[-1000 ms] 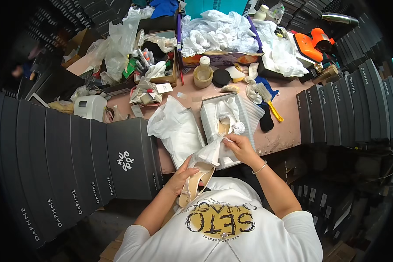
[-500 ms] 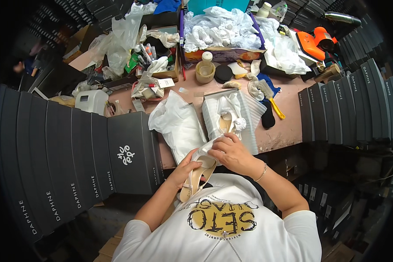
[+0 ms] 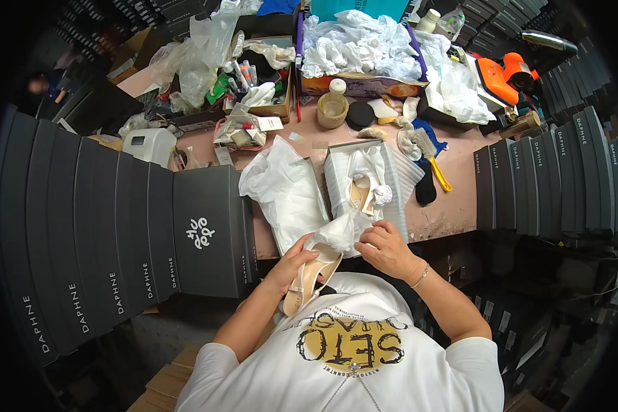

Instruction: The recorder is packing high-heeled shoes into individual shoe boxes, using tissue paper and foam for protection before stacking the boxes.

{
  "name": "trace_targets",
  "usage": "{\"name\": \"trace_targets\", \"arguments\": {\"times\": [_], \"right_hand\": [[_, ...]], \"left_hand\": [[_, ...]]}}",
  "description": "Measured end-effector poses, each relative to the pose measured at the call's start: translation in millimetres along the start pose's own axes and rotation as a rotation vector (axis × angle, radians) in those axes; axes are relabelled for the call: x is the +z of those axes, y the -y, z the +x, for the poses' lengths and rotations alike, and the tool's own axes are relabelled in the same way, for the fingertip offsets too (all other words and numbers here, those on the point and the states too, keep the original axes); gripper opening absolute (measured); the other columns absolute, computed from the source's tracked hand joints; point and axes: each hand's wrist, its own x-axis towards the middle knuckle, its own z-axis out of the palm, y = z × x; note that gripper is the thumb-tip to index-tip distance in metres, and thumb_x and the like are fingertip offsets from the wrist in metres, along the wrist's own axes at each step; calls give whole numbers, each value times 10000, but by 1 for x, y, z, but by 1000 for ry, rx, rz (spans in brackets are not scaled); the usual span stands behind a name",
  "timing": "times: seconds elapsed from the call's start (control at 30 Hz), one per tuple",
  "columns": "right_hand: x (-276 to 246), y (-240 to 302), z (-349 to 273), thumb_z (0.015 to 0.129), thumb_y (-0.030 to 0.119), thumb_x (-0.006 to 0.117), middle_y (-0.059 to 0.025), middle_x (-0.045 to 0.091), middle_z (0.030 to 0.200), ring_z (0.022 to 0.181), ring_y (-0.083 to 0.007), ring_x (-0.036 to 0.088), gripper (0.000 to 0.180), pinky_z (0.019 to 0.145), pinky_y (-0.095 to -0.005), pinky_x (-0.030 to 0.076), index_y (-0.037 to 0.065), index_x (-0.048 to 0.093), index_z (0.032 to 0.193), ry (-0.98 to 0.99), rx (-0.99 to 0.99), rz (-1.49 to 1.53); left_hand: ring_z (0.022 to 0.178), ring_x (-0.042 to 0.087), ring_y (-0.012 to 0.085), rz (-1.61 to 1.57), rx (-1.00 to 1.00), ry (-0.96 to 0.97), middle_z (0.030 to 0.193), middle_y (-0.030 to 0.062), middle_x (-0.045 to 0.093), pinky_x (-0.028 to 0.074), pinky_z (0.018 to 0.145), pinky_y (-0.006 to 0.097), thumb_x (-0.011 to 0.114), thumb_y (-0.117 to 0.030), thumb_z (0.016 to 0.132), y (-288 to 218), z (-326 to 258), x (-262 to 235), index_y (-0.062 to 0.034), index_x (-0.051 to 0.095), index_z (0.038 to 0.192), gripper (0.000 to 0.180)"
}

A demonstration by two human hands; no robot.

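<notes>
In my left hand (image 3: pixel 290 268) I hold a pale sandal (image 3: pixel 296 292) close to my chest, thumb over its side. White tissue paper (image 3: pixel 345 232) bunches around the sandal's far end. The fingertips of my right hand (image 3: pixel 391 254) are closed on the right edge of that paper. Just beyond, an open shoe box (image 3: pixel 333 154) contains a second sandal (image 3: pixel 359 194) with white wrapping about it. To its left lies a tray-like box part (image 3: pixel 318 182) covered by a crumpled white sheet (image 3: pixel 281 185).
Dark shoe boxes (image 3: pixel 137 226) line the left side, and more boxes (image 3: pixel 553 178) stand on the right. A yellow-handled brush (image 3: pixel 438 172), a jar (image 3: pixel 332 110) and a black round pad (image 3: pixel 360 115) lie behind. At the back sits a carton (image 3: pixel 360 84) of crumpled paper.
My right hand has moved right and slightly down, away from the sandal, and the tissue paper now spreads out between my hands. My left hand still grips the sandal. The view has shifted slightly.
</notes>
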Motion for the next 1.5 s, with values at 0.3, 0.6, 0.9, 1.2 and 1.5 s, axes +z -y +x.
{"name": "trace_targets", "arguments": {"times": [0.3, 0.6, 0.9, 1.2, 1.5], "right_hand": [[-5, 30, 42, 736, 103, 703, -92, 551, 1036, 945, -277, 535, 297, 789, -384, 403, 79, 591, 1011, -289, 289, 188], [12, 15, 66, 637, -9, 671, -117, 537, 995, 909, -320, 526, 333, 789, -388, 444, 40, 547, 942, -424, 292, 138], [10, 18, 53, 678, 64, 692, -89, 552, 1003, 920, -274, 538, 296, 815, -380, 451, 67, 557, 942, -284, 181, 130], [-40, -32, 69, 760, 166, 717, -147, 597, 1032, 938, -328, 579, 278, 810, -403, 461, 42, 623, 991, -398, 312, 155], [2, -48, 77, 839, 148, 623, -187, 629, 804, 748, -336, 617, 162, 682, -385, 476, -2, 641, 900, -313, 609, 523]], "left_hand": [[957, 596, 167, 106, 104, -21, 1189, 116, 516, 564, 686, 286, 524, -111, 892, -12, 9, 12, -76, 290, 1399, 559], [988, 572, 169, 132, 352, -85, 1155, 108, 528, 493, 848, 302, 596, -79, 848, -23, 27, 36, -41, 325, 1322, 547], [826, 587, 120, 795, 533, -383, 886, 59, 630, 482, 739, 269, 652, -58, 800, -22, 43, 17, -2, 550, 1040, 267], [829, 590, 104, 690, 553, -368, 890, 59, 652, 471, 745, 254, 582, 20, 762, -31, 51, 1, 8, 596, 1018, 257], [842, 610, 143, 506, 567, -547, 937, 92, 650, 489, 752, 278, 571, -30, 806, -36, 69, -24, 35, 593, 1081, 284]]}}
